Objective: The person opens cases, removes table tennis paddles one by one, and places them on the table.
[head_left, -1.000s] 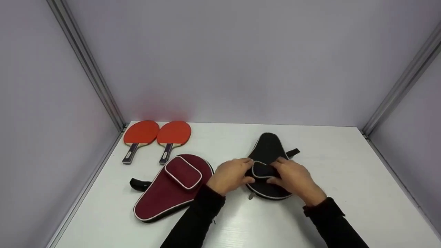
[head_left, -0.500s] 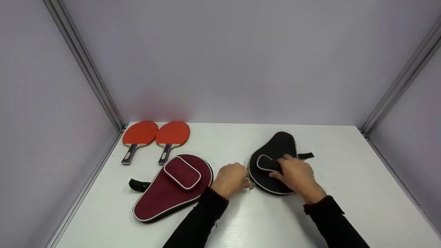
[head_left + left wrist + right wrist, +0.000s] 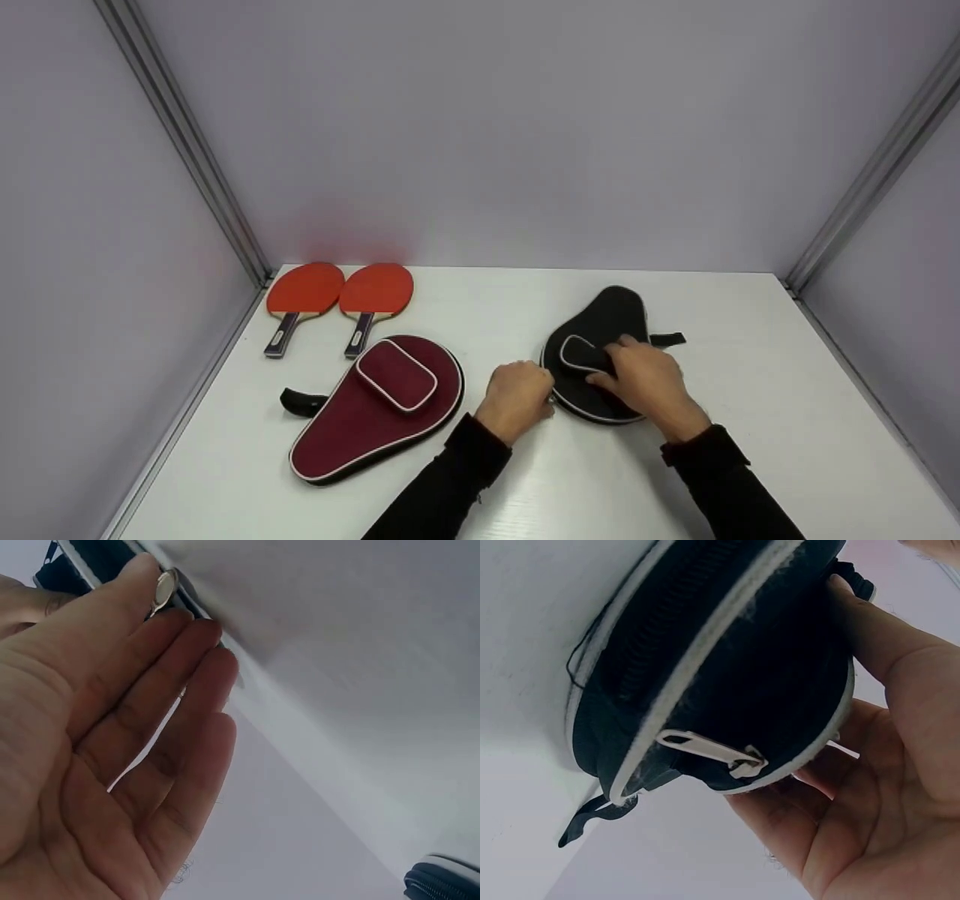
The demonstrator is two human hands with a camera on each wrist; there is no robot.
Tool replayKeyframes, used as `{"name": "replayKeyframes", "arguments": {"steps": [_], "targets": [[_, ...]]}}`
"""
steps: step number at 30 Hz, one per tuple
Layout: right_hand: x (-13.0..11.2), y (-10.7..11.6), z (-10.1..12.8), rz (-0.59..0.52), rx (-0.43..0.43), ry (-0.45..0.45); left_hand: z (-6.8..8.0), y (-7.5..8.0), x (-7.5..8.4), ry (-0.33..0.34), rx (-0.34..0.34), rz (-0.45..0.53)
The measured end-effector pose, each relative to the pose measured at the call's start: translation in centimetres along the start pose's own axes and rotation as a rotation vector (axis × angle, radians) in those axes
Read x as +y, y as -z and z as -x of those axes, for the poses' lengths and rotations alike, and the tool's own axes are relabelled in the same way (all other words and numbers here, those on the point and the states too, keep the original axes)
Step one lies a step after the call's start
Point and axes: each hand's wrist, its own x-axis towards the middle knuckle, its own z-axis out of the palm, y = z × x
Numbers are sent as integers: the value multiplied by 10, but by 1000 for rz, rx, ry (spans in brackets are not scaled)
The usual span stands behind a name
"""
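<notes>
Fingers (image 3: 206, 757) of the left hand (image 3: 517, 401) are bent, the thumb and forefinger seeming to pinch a metal zipper pull (image 3: 165, 589) on the rim of the black table-tennis paddle case (image 3: 607, 311); the others curl loosely and grip nothing. That case lies flat on the white counter (image 3: 487, 300), right of centre in the head view, narrow end toward the top of the frame and a short strap (image 3: 666, 340) sticking out to its right. Across it, the right hand (image 3: 649, 386) grips the small raised pocket (image 3: 581, 356), thumb on one side and fingers on the other; the right wrist view shows a second metal tab (image 3: 705, 748) on the pocket's side.

I'd expect the case to be light and soft, with fabric that gives under a squeeze and slides easily on the smooth counter. The pocket makes a good anchor, while the slim zipper pull probably wants a firm fingertip pinch, drawn along the seam.

Left of centre in the frame lies a maroon paddle case (image 3: 337, 435), apart from the black one. Two red-faced paddles (image 3: 377, 289) lie above it.
</notes>
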Motion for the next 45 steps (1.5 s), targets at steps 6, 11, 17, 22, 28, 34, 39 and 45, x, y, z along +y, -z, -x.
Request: {"name": "replayKeyframes", "arguments": {"steps": [6,11,17,22,28,34,39,45], "targets": [[2,0,-1,-8,3,12,2,-4,4,0,114,-80],[4,-1,-3,-17,-18,12,2,-5,0,20,139,-70],[4,0,-3,-32,-43,16,1,1,-9,15,111,5],[5,1,-3,-34,-34,38,2,4,-16,24,127,52],[7,2,-3,-24,-65,53,-1,3,-26,38,109,65],[8,4,-3,-12,-102,74,-11,-20,-42,26,147,98],[7,5,-1,-27,-105,102,-7,-11,-46,27,147,132],[6,7,-2,-44,-125,138,-7,-10,-54,53,124,153]]}}
